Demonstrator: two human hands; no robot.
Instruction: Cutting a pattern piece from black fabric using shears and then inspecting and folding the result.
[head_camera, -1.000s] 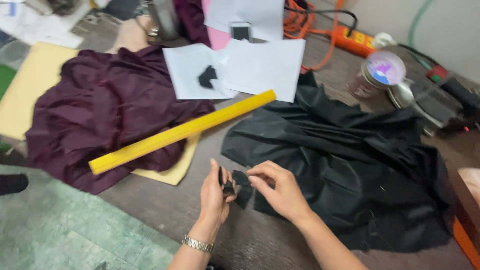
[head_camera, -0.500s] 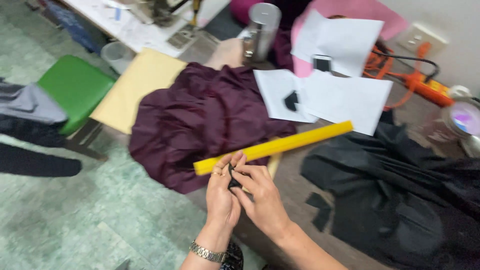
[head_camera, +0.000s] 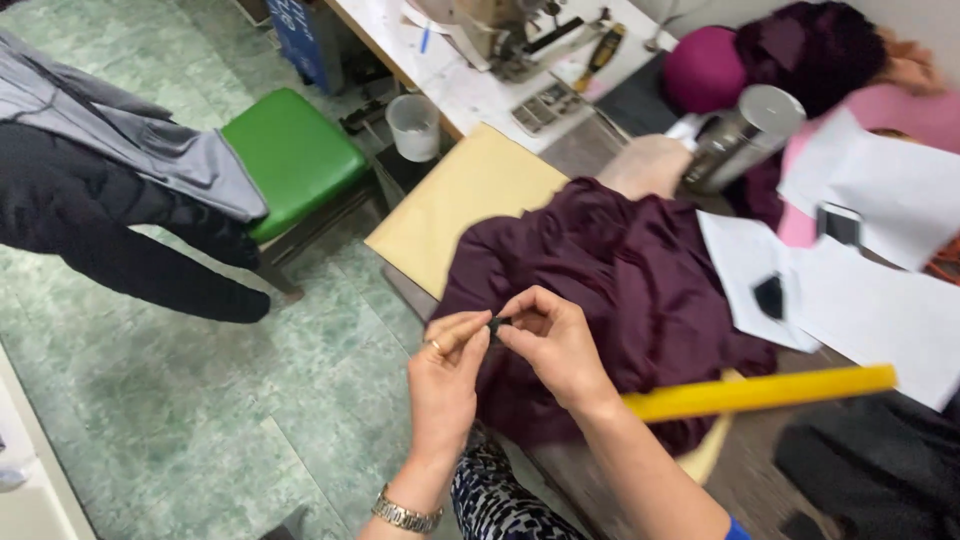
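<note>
Head view looks down on a bench (head_camera: 560, 150) spread with cloth and paper. The left hand (head_camera: 445, 375) and the right hand (head_camera: 555, 345) meet above the near edge of the maroon fabric (head_camera: 620, 280), and both are closed in a pinch on a small black piece (head_camera: 495, 323) held between thumbs and forefingers; only a sliver of it shows, so its shape cannot be told. A metal wristwatch (head_camera: 405, 515) circles the left wrist, and a ring sits on a left finger.

Taking the maroon fabric as the landmark: it lies heaped in folds on the bench, partly over a tan board (head_camera: 465, 205) that sticks out from under its far left side. A yellow ruler (head_camera: 765, 392) lies at its near right edge, running off to the right, its near end hidden behind the right forearm. White paper sheets (head_camera: 880, 300) lie to its right, with a small black scrap (head_camera: 769, 296) resting on one of them. A metal cylinder (head_camera: 745, 135) stands tilted just beyond its far edge. Black cloth (head_camera: 880, 465) lies past the ruler, to the near right of it. To the left of it, down on the floor, stands a green stool (head_camera: 295, 155), and a translucent cup (head_camera: 413, 125) sits beyond that. A person's dark sleeve (head_camera: 120, 230) crosses further left.
</note>
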